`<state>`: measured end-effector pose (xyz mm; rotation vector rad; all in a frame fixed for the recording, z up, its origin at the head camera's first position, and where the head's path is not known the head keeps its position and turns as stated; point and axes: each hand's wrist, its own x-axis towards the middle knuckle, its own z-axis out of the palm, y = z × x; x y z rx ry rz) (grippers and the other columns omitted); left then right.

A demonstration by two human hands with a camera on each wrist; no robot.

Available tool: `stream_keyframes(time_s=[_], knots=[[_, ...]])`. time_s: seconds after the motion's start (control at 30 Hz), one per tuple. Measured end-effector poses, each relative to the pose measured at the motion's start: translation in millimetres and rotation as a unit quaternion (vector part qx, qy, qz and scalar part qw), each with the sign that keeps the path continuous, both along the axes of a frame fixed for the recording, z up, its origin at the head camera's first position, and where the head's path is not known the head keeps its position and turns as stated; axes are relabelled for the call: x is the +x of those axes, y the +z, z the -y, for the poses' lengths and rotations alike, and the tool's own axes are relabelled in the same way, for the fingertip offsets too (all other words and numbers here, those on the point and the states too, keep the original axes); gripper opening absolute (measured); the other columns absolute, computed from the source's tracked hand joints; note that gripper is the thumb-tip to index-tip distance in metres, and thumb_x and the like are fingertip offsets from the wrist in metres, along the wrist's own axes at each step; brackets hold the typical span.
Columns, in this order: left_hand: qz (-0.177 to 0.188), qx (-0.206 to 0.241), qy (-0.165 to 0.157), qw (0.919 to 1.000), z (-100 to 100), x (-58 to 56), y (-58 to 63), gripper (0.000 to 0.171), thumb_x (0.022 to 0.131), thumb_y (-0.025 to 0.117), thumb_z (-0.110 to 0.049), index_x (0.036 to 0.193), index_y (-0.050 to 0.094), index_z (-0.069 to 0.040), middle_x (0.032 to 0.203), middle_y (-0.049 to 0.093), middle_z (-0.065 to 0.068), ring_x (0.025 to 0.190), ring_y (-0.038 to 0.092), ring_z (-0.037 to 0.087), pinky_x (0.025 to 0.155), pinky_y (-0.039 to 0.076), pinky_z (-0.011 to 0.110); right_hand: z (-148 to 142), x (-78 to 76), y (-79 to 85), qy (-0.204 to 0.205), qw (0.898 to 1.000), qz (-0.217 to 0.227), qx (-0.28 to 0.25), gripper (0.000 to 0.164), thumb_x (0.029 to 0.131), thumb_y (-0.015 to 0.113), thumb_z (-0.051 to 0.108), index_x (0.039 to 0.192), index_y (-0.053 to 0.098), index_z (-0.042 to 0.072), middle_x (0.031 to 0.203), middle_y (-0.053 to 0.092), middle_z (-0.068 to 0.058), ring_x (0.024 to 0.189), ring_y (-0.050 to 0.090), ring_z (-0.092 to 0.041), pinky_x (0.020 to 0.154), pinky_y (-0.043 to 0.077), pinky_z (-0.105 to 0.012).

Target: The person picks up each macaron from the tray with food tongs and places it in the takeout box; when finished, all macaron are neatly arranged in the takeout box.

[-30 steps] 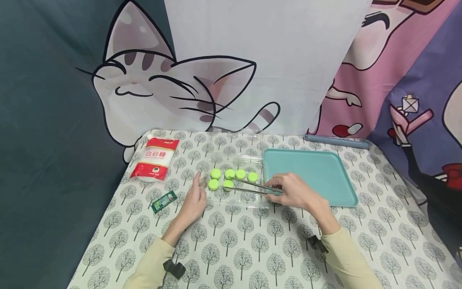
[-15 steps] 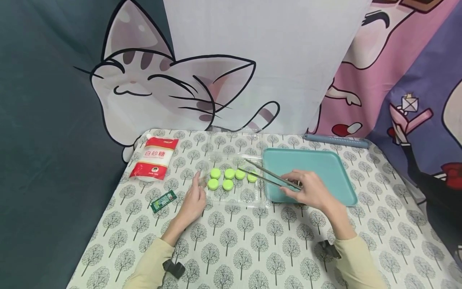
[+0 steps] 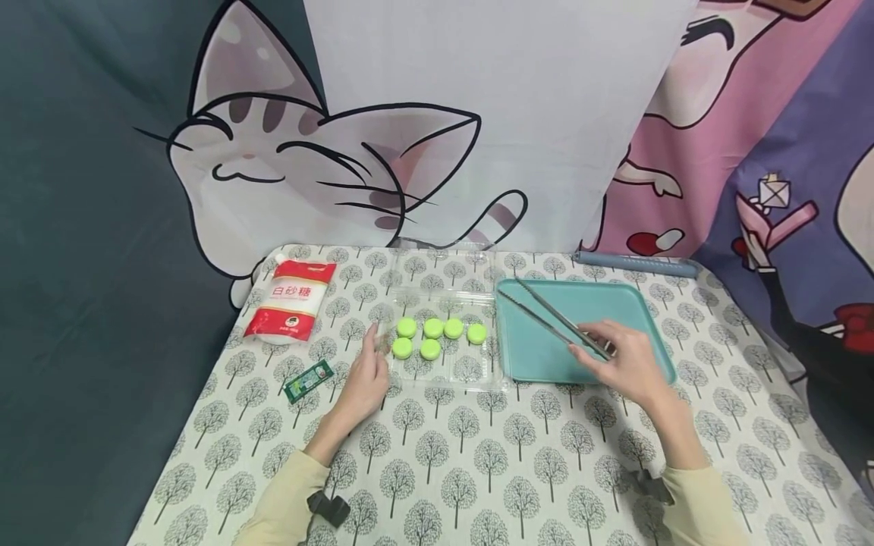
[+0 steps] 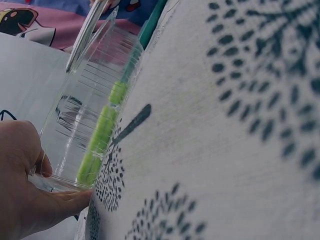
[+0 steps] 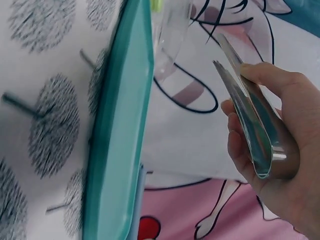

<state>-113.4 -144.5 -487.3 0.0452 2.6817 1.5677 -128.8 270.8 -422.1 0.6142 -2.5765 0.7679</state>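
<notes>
My right hand [image 3: 627, 359] grips metal tongs [image 3: 561, 318] above the teal tray [image 3: 655, 364]. In the right wrist view the tongs [image 5: 265, 130] show two arms slightly apart, with nothing between the tips. My left hand [image 3: 365, 383] pinches the left side of a clear plastic box [image 3: 451, 383]; in the left wrist view its thumb and fingers are on the box wall [image 4: 65, 145]. Several small round lime-green pieces [image 3: 430, 349], shaped like macarons, lie in the box in two rows. The box's clear lid [image 3: 444, 265] stands folded back behind it.
A red and white sugar bag [image 3: 292, 299] lies at the back left, with a small green packet [image 3: 307, 381] in front of it. A grey-blue rod-shaped thing [image 3: 635, 264] lies along the far edge behind the tray. The tree-patterned cloth [image 3: 457, 470] covers the table.
My right hand has moved right with the tongs, from over the green pieces in the box to over the tray. The left hand stays at the box. The green pieces stay in place.
</notes>
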Motion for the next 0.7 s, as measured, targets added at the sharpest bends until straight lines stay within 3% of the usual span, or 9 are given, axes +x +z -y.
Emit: stream_keyframes(time_s=[0.27,0.47,0.57,0.7], knots=[[0.003,0.004,-0.004,1.0,1,-0.4,-2.4,0.065,0.105,0.037,-0.007,0.162,0.006,-0.003,0.158,0.036,0.028,0.142,0.044,0.044,0.124,0.028,0.057,-29,8.7,-0.6,-0.092,0.995,-0.025,-0.034,0.036,0.077,0.084,0.009,0.109,0.073,-0.004,0.086,0.073,-0.018,0.063,0.062,-0.018,0.055,0.047,-0.007],[0.003,0.006,0.001,1.0,2,0.9,-2.5,0.065,0.105,0.037,-0.008,0.162,0.007,-0.005,0.158,0.037,0.027,0.141,0.045,0.044,0.123,0.029,0.058,-56,14.2,-4.6,-0.177,0.981,-0.055,-0.05,0.036,0.075,0.083,0.013,0.106,0.075,-0.003,0.082,0.074,-0.023,0.067,0.047,0.018,0.061,0.037,0.001],[-0.003,0.006,0.001,1.0,2,0.6,-3.5,0.064,0.105,0.037,-0.007,0.162,0.007,-0.004,0.157,0.037,0.028,0.141,0.046,0.045,0.122,0.03,0.059,-72,21.4,-9.9,-0.232,0.971,-0.039,-0.047,0.038,0.077,0.081,0.018,0.109,0.074,-0.002,0.085,0.074,-0.025,0.07,0.036,0.028,0.063,0.035,-0.005],[-0.008,0.006,-0.002,0.9999,1,0.3,-4.1,0.064,0.105,0.036,-0.007,0.162,0.007,-0.003,0.157,0.037,0.029,0.14,0.045,0.046,0.121,0.031,0.061,-94,33.0,-17.3,-0.288,0.957,0.01,-0.038,0.04,0.082,0.077,0.023,0.114,0.073,-0.002,0.093,0.074,-0.028,0.068,0.031,0.03,0.069,0.037,-0.024]])
